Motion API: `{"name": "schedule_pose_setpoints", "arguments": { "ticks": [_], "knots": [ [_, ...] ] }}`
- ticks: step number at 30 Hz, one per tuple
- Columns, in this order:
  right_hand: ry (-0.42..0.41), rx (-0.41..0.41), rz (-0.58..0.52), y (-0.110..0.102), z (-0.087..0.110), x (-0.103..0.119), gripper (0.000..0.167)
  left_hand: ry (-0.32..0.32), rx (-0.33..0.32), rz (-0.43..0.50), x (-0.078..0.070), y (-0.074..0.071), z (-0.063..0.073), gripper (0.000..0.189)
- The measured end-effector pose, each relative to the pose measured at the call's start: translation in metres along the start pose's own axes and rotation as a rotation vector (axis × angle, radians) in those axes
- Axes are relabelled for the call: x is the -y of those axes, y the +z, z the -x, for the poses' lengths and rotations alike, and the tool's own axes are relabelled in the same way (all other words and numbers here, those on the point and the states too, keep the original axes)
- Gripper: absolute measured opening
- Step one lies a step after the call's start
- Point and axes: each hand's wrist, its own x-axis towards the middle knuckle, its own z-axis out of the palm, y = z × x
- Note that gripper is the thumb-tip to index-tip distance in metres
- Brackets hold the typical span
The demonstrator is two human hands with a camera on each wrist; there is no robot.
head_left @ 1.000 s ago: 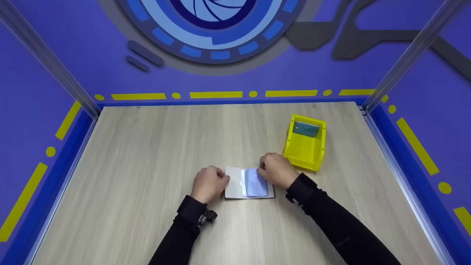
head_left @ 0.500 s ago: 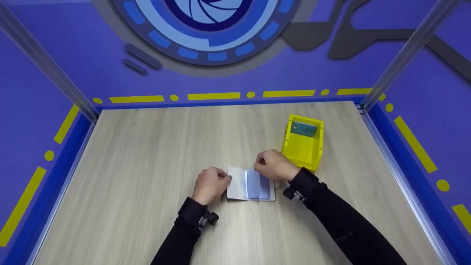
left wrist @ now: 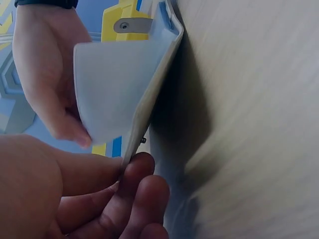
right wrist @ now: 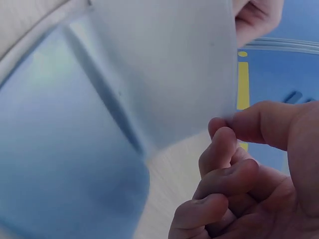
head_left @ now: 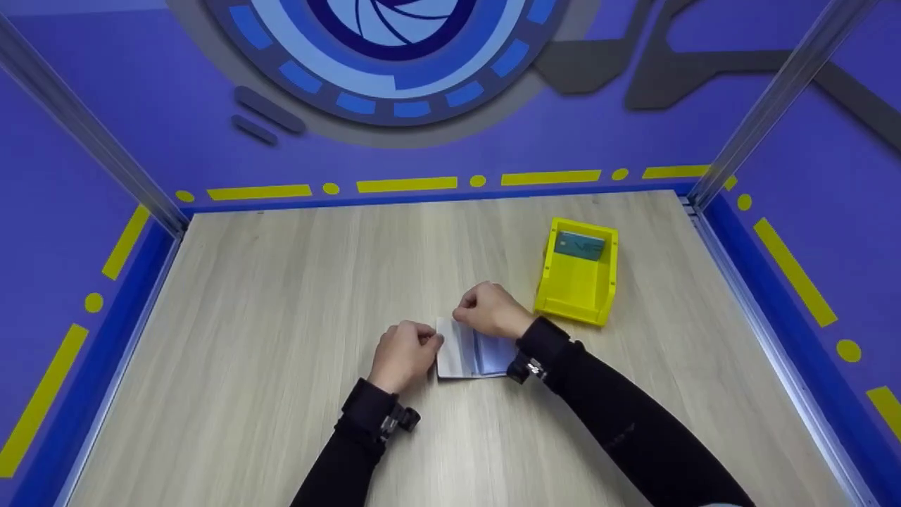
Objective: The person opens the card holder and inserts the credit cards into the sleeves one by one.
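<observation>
An open card holder with translucent plastic sleeve pages lies on the table in the head view. My left hand pinches the edge of its left cover between thumb and forefinger; the left wrist view shows a small snap stud on the outside. With thumb and forefinger, my right hand pinches the corner of one sleeve page, which stands raised from the spine. Another bluish sleeve page lies beneath on the right side. A strap with a snap sticks out from the far cover.
A yellow bin stands behind and right of the card holder. Inside it, a dark teal card marked "VIP" leans against the back wall. The wooden table is bordered by blue panels at the back and sides.
My right hand has moved left over the card holder, lifting a sleeve page from the right side and turning it leftward. My left hand keeps its hold on the left cover.
</observation>
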Motion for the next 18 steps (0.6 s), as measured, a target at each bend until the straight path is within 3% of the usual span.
{"name": "schedule_pose_setpoints", "arguments": {
  "ticks": [8,14,18],
  "knots": [
    [0.003,0.042,-0.035,0.017,-0.003,-0.005,0.020,-0.001,0.009,-0.042,0.001,-0.003,0.002,0.028],
    [-0.062,-0.010,-0.011,-0.002,0.009,-0.001,0.023,-0.010,-0.057,-0.096,-0.005,-0.013,0.005,0.033],
    [-0.098,0.011,0.031,-0.014,0.017,0.000,0.023,-0.006,-0.045,-0.107,-0.013,-0.018,0.008,0.039]
  ]
}}
